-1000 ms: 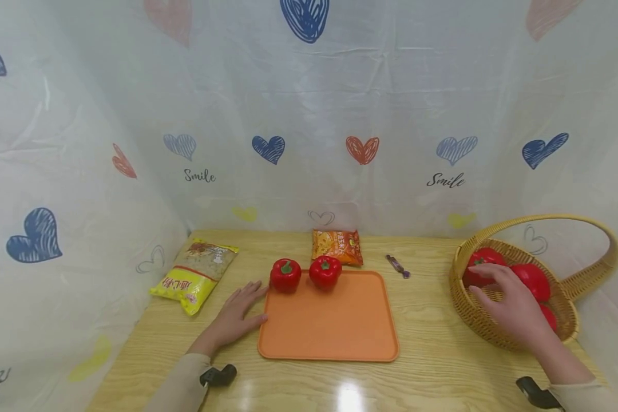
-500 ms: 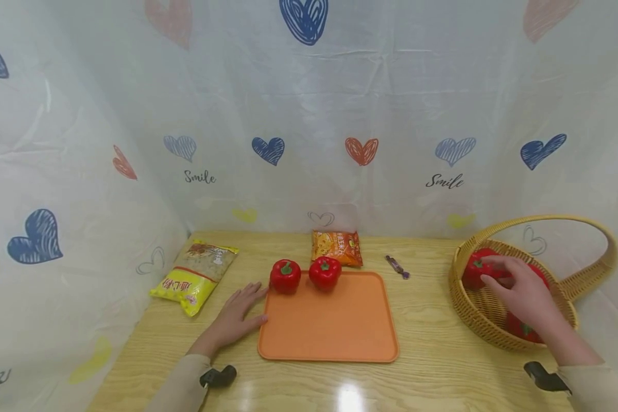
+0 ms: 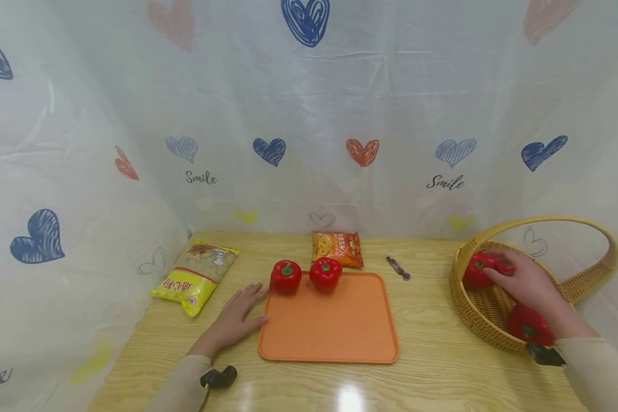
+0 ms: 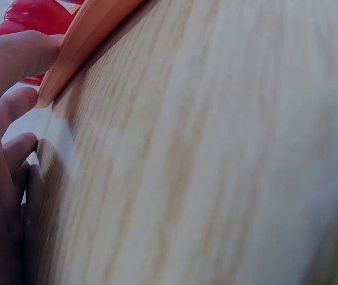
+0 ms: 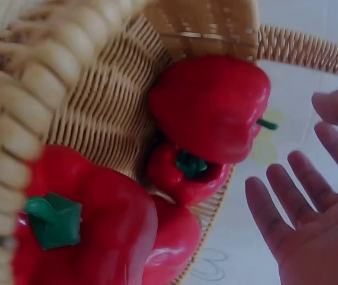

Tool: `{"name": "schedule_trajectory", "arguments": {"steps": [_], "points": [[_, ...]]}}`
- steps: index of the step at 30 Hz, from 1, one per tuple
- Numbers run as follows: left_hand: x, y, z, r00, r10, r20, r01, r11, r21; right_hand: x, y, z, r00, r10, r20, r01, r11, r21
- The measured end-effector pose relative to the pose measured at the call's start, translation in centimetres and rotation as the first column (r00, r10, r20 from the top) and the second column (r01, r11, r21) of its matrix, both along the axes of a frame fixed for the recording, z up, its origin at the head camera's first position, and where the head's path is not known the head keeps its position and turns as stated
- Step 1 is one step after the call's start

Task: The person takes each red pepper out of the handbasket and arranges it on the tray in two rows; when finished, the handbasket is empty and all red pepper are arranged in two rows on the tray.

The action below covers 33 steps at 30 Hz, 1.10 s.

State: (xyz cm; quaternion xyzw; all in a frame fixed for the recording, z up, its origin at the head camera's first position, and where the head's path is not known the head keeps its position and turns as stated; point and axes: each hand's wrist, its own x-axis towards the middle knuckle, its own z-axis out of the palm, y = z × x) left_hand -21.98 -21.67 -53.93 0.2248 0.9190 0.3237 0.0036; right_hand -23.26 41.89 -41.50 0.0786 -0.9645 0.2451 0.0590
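My left hand (image 3: 235, 316) rests flat on the table with its fingers spread, its thumb at the left rim of an orange tray (image 3: 329, 326). Two red bell peppers with green stems, a left one (image 3: 285, 277) and a right one (image 3: 325, 274), sit at the tray's back edge. My right hand (image 3: 527, 280) reaches over a wicker basket (image 3: 468, 312). Inside lie several red bell peppers, one at the back left (image 3: 476, 272) and one at the near side (image 3: 529, 325). In the right wrist view the fingers are extended, apart from a pepper (image 5: 207, 107).
A yellow food bag (image 3: 195, 274) lies at the back left. Behind the tray is an orange snack packet (image 3: 337, 248), and right of it a small purple wrapped candy (image 3: 397, 268). The basket's tall handle (image 3: 546, 217) arches over it. A heart-printed sheet hangs behind.
My right hand has shifted right and deeper over the basket. More of the near-side pepper shows, while the one at the back right is now covered. My left hand stays put.
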Motion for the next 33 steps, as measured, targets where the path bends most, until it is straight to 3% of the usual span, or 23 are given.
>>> {"name": "schedule_trajectory", "arguments": {"steps": [12, 21, 33], "points": [[0.0, 0.0, -0.1, 1.000, 0.002, -0.002, -0.002, 1.000, -0.003, -1.8, 0.7, -0.4, 0.991, 0.085, 0.107, -0.080, 0.995, -0.053], [0.0, 0.1, 0.0, 1.000, 0.000, -0.007, 0.000, 1.000, -0.006, -2.4, 0.4, -0.7, 0.985, 0.068, 0.158, -0.068, 0.998, -0.007], [-0.1, 0.0, -0.1, 1.000, 0.007, 0.004, -0.007, 1.000, -0.015, -2.5, 0.1, -1.1, 0.984, 0.088, 0.154, -0.089, 0.996, 0.000]]}}
